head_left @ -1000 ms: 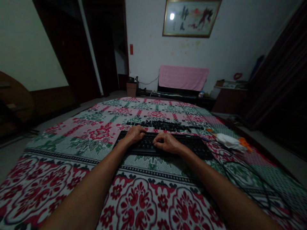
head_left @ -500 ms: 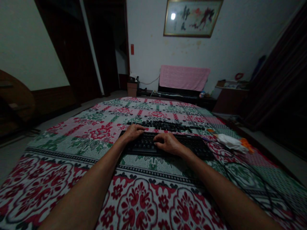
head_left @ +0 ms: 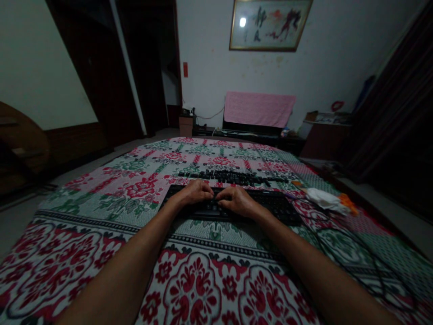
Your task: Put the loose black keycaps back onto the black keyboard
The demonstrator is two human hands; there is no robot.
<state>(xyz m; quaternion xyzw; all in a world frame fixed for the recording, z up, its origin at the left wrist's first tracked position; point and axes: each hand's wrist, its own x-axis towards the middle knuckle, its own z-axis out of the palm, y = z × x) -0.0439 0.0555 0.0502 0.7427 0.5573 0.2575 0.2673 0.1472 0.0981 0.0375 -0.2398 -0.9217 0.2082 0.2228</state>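
A black keyboard point(head_left: 275, 205) lies across the patterned cloth in front of me. Over its middle-left part is my left hand point(head_left: 196, 192), fingers curled and closed near the keys. Close beside it my right hand point(head_left: 237, 201) is closed too, its thumb and index fingertips drawn together at the same area of keys. The two sets of fingertips nearly meet. Whatever is between the fingers, if anything, is too small and dark to make out. Just behind the keyboard, many loose black keycaps point(head_left: 233, 177) lie in an uneven row.
The patterned cloth point(head_left: 199, 280) covers the wide surface under everything. To the right lie a white crumpled bag point(head_left: 323, 198), an orange item point(head_left: 348, 204) and a looped black cable point(head_left: 379, 275). A pink towel point(head_left: 259, 108) hangs at the far wall.
My left hand has moved right along the keyboard, toward my right hand, and its fingers have curled in. My right hand stays in nearly the same place.
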